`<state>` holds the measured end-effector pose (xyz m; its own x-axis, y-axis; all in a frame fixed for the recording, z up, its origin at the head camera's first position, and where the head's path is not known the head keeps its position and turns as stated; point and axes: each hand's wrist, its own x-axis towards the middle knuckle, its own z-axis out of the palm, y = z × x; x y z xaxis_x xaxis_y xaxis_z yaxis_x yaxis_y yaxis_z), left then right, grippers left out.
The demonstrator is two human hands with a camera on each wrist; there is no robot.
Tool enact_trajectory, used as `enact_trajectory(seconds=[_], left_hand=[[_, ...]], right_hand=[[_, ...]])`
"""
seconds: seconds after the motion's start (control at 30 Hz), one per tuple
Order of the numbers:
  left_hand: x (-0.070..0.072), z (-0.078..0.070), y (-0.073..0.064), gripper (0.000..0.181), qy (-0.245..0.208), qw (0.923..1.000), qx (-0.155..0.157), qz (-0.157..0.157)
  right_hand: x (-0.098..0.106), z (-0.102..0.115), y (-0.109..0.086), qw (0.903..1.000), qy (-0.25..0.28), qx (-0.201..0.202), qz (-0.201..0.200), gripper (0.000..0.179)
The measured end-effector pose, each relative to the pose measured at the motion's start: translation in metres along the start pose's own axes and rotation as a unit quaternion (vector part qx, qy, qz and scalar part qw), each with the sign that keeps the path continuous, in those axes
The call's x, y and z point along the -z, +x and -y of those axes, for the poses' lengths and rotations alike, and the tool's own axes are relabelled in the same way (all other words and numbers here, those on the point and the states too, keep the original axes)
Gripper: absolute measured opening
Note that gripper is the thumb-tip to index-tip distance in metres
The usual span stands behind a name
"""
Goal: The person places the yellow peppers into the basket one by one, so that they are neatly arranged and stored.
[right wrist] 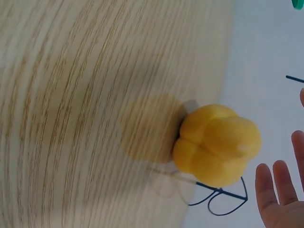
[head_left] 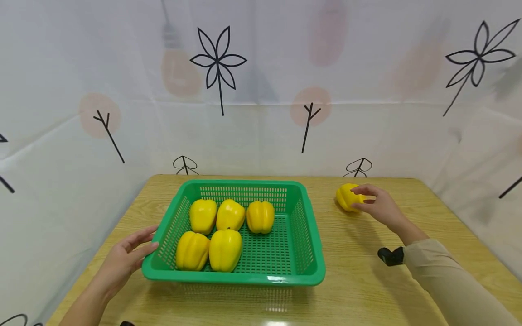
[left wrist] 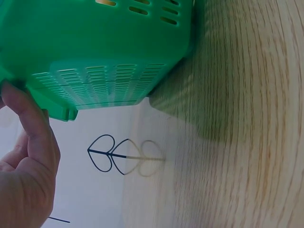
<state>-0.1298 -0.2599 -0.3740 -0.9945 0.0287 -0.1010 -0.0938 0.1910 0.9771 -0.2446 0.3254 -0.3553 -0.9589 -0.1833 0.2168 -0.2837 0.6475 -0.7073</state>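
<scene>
A green plastic basket point(head_left: 314, 253) with slotted walls holds several yellow bell peppers point(head_left: 225, 250) in its left and middle part. My left hand point(head_left: 126, 256) is at the basket's left rim, its thumb and fingertips on the edge; in the left wrist view a bent finger point(left wrist: 33, 118) meets the rim. Another yellow bell pepper point(head_left: 345, 197) lies on the table to the right of the basket. Around it reaches my right hand point(head_left: 381, 206), fingers spread; the right wrist view shows a gap between the fingers point(right wrist: 267, 187) and the pepper.
The wooden table point(head_left: 350, 280) carries the basket and the lone pepper. A white cloth point(head_left: 261, 136) with plant drawings hangs behind and along the sides. A black strap piece point(head_left: 390, 256) sits at the right sleeve's cuff.
</scene>
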Motion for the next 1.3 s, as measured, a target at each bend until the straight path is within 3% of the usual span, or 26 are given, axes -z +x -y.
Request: enact_trajectory(seconds=[0.47,0.87,1.13,1.3], left_hand=[[0.0,0.0,0.0,0.057,0.004,1.0,0.001,-0.002],[0.0,0.001,0.001,0.058,0.005,1.0,0.006,-0.003],[0.0,0.002,0.001,0.057,0.006,1.0,0.001,-0.004],[0.0,0.002,0.001,0.059,0.006,1.0,0.003,-0.004]], right_hand=[[0.0,-0.019,0.014,0.9997,0.015,-0.02,0.001,0.051],[-0.002,-0.034,0.025,0.9964,0.012,-0.083,0.015,0.068],[-0.006,-0.047,0.027,0.9971,0.007,-0.066,0.039,0.076],[-0.005,-0.046,0.029,0.9966,-0.033,-0.058,0.048,0.081]])
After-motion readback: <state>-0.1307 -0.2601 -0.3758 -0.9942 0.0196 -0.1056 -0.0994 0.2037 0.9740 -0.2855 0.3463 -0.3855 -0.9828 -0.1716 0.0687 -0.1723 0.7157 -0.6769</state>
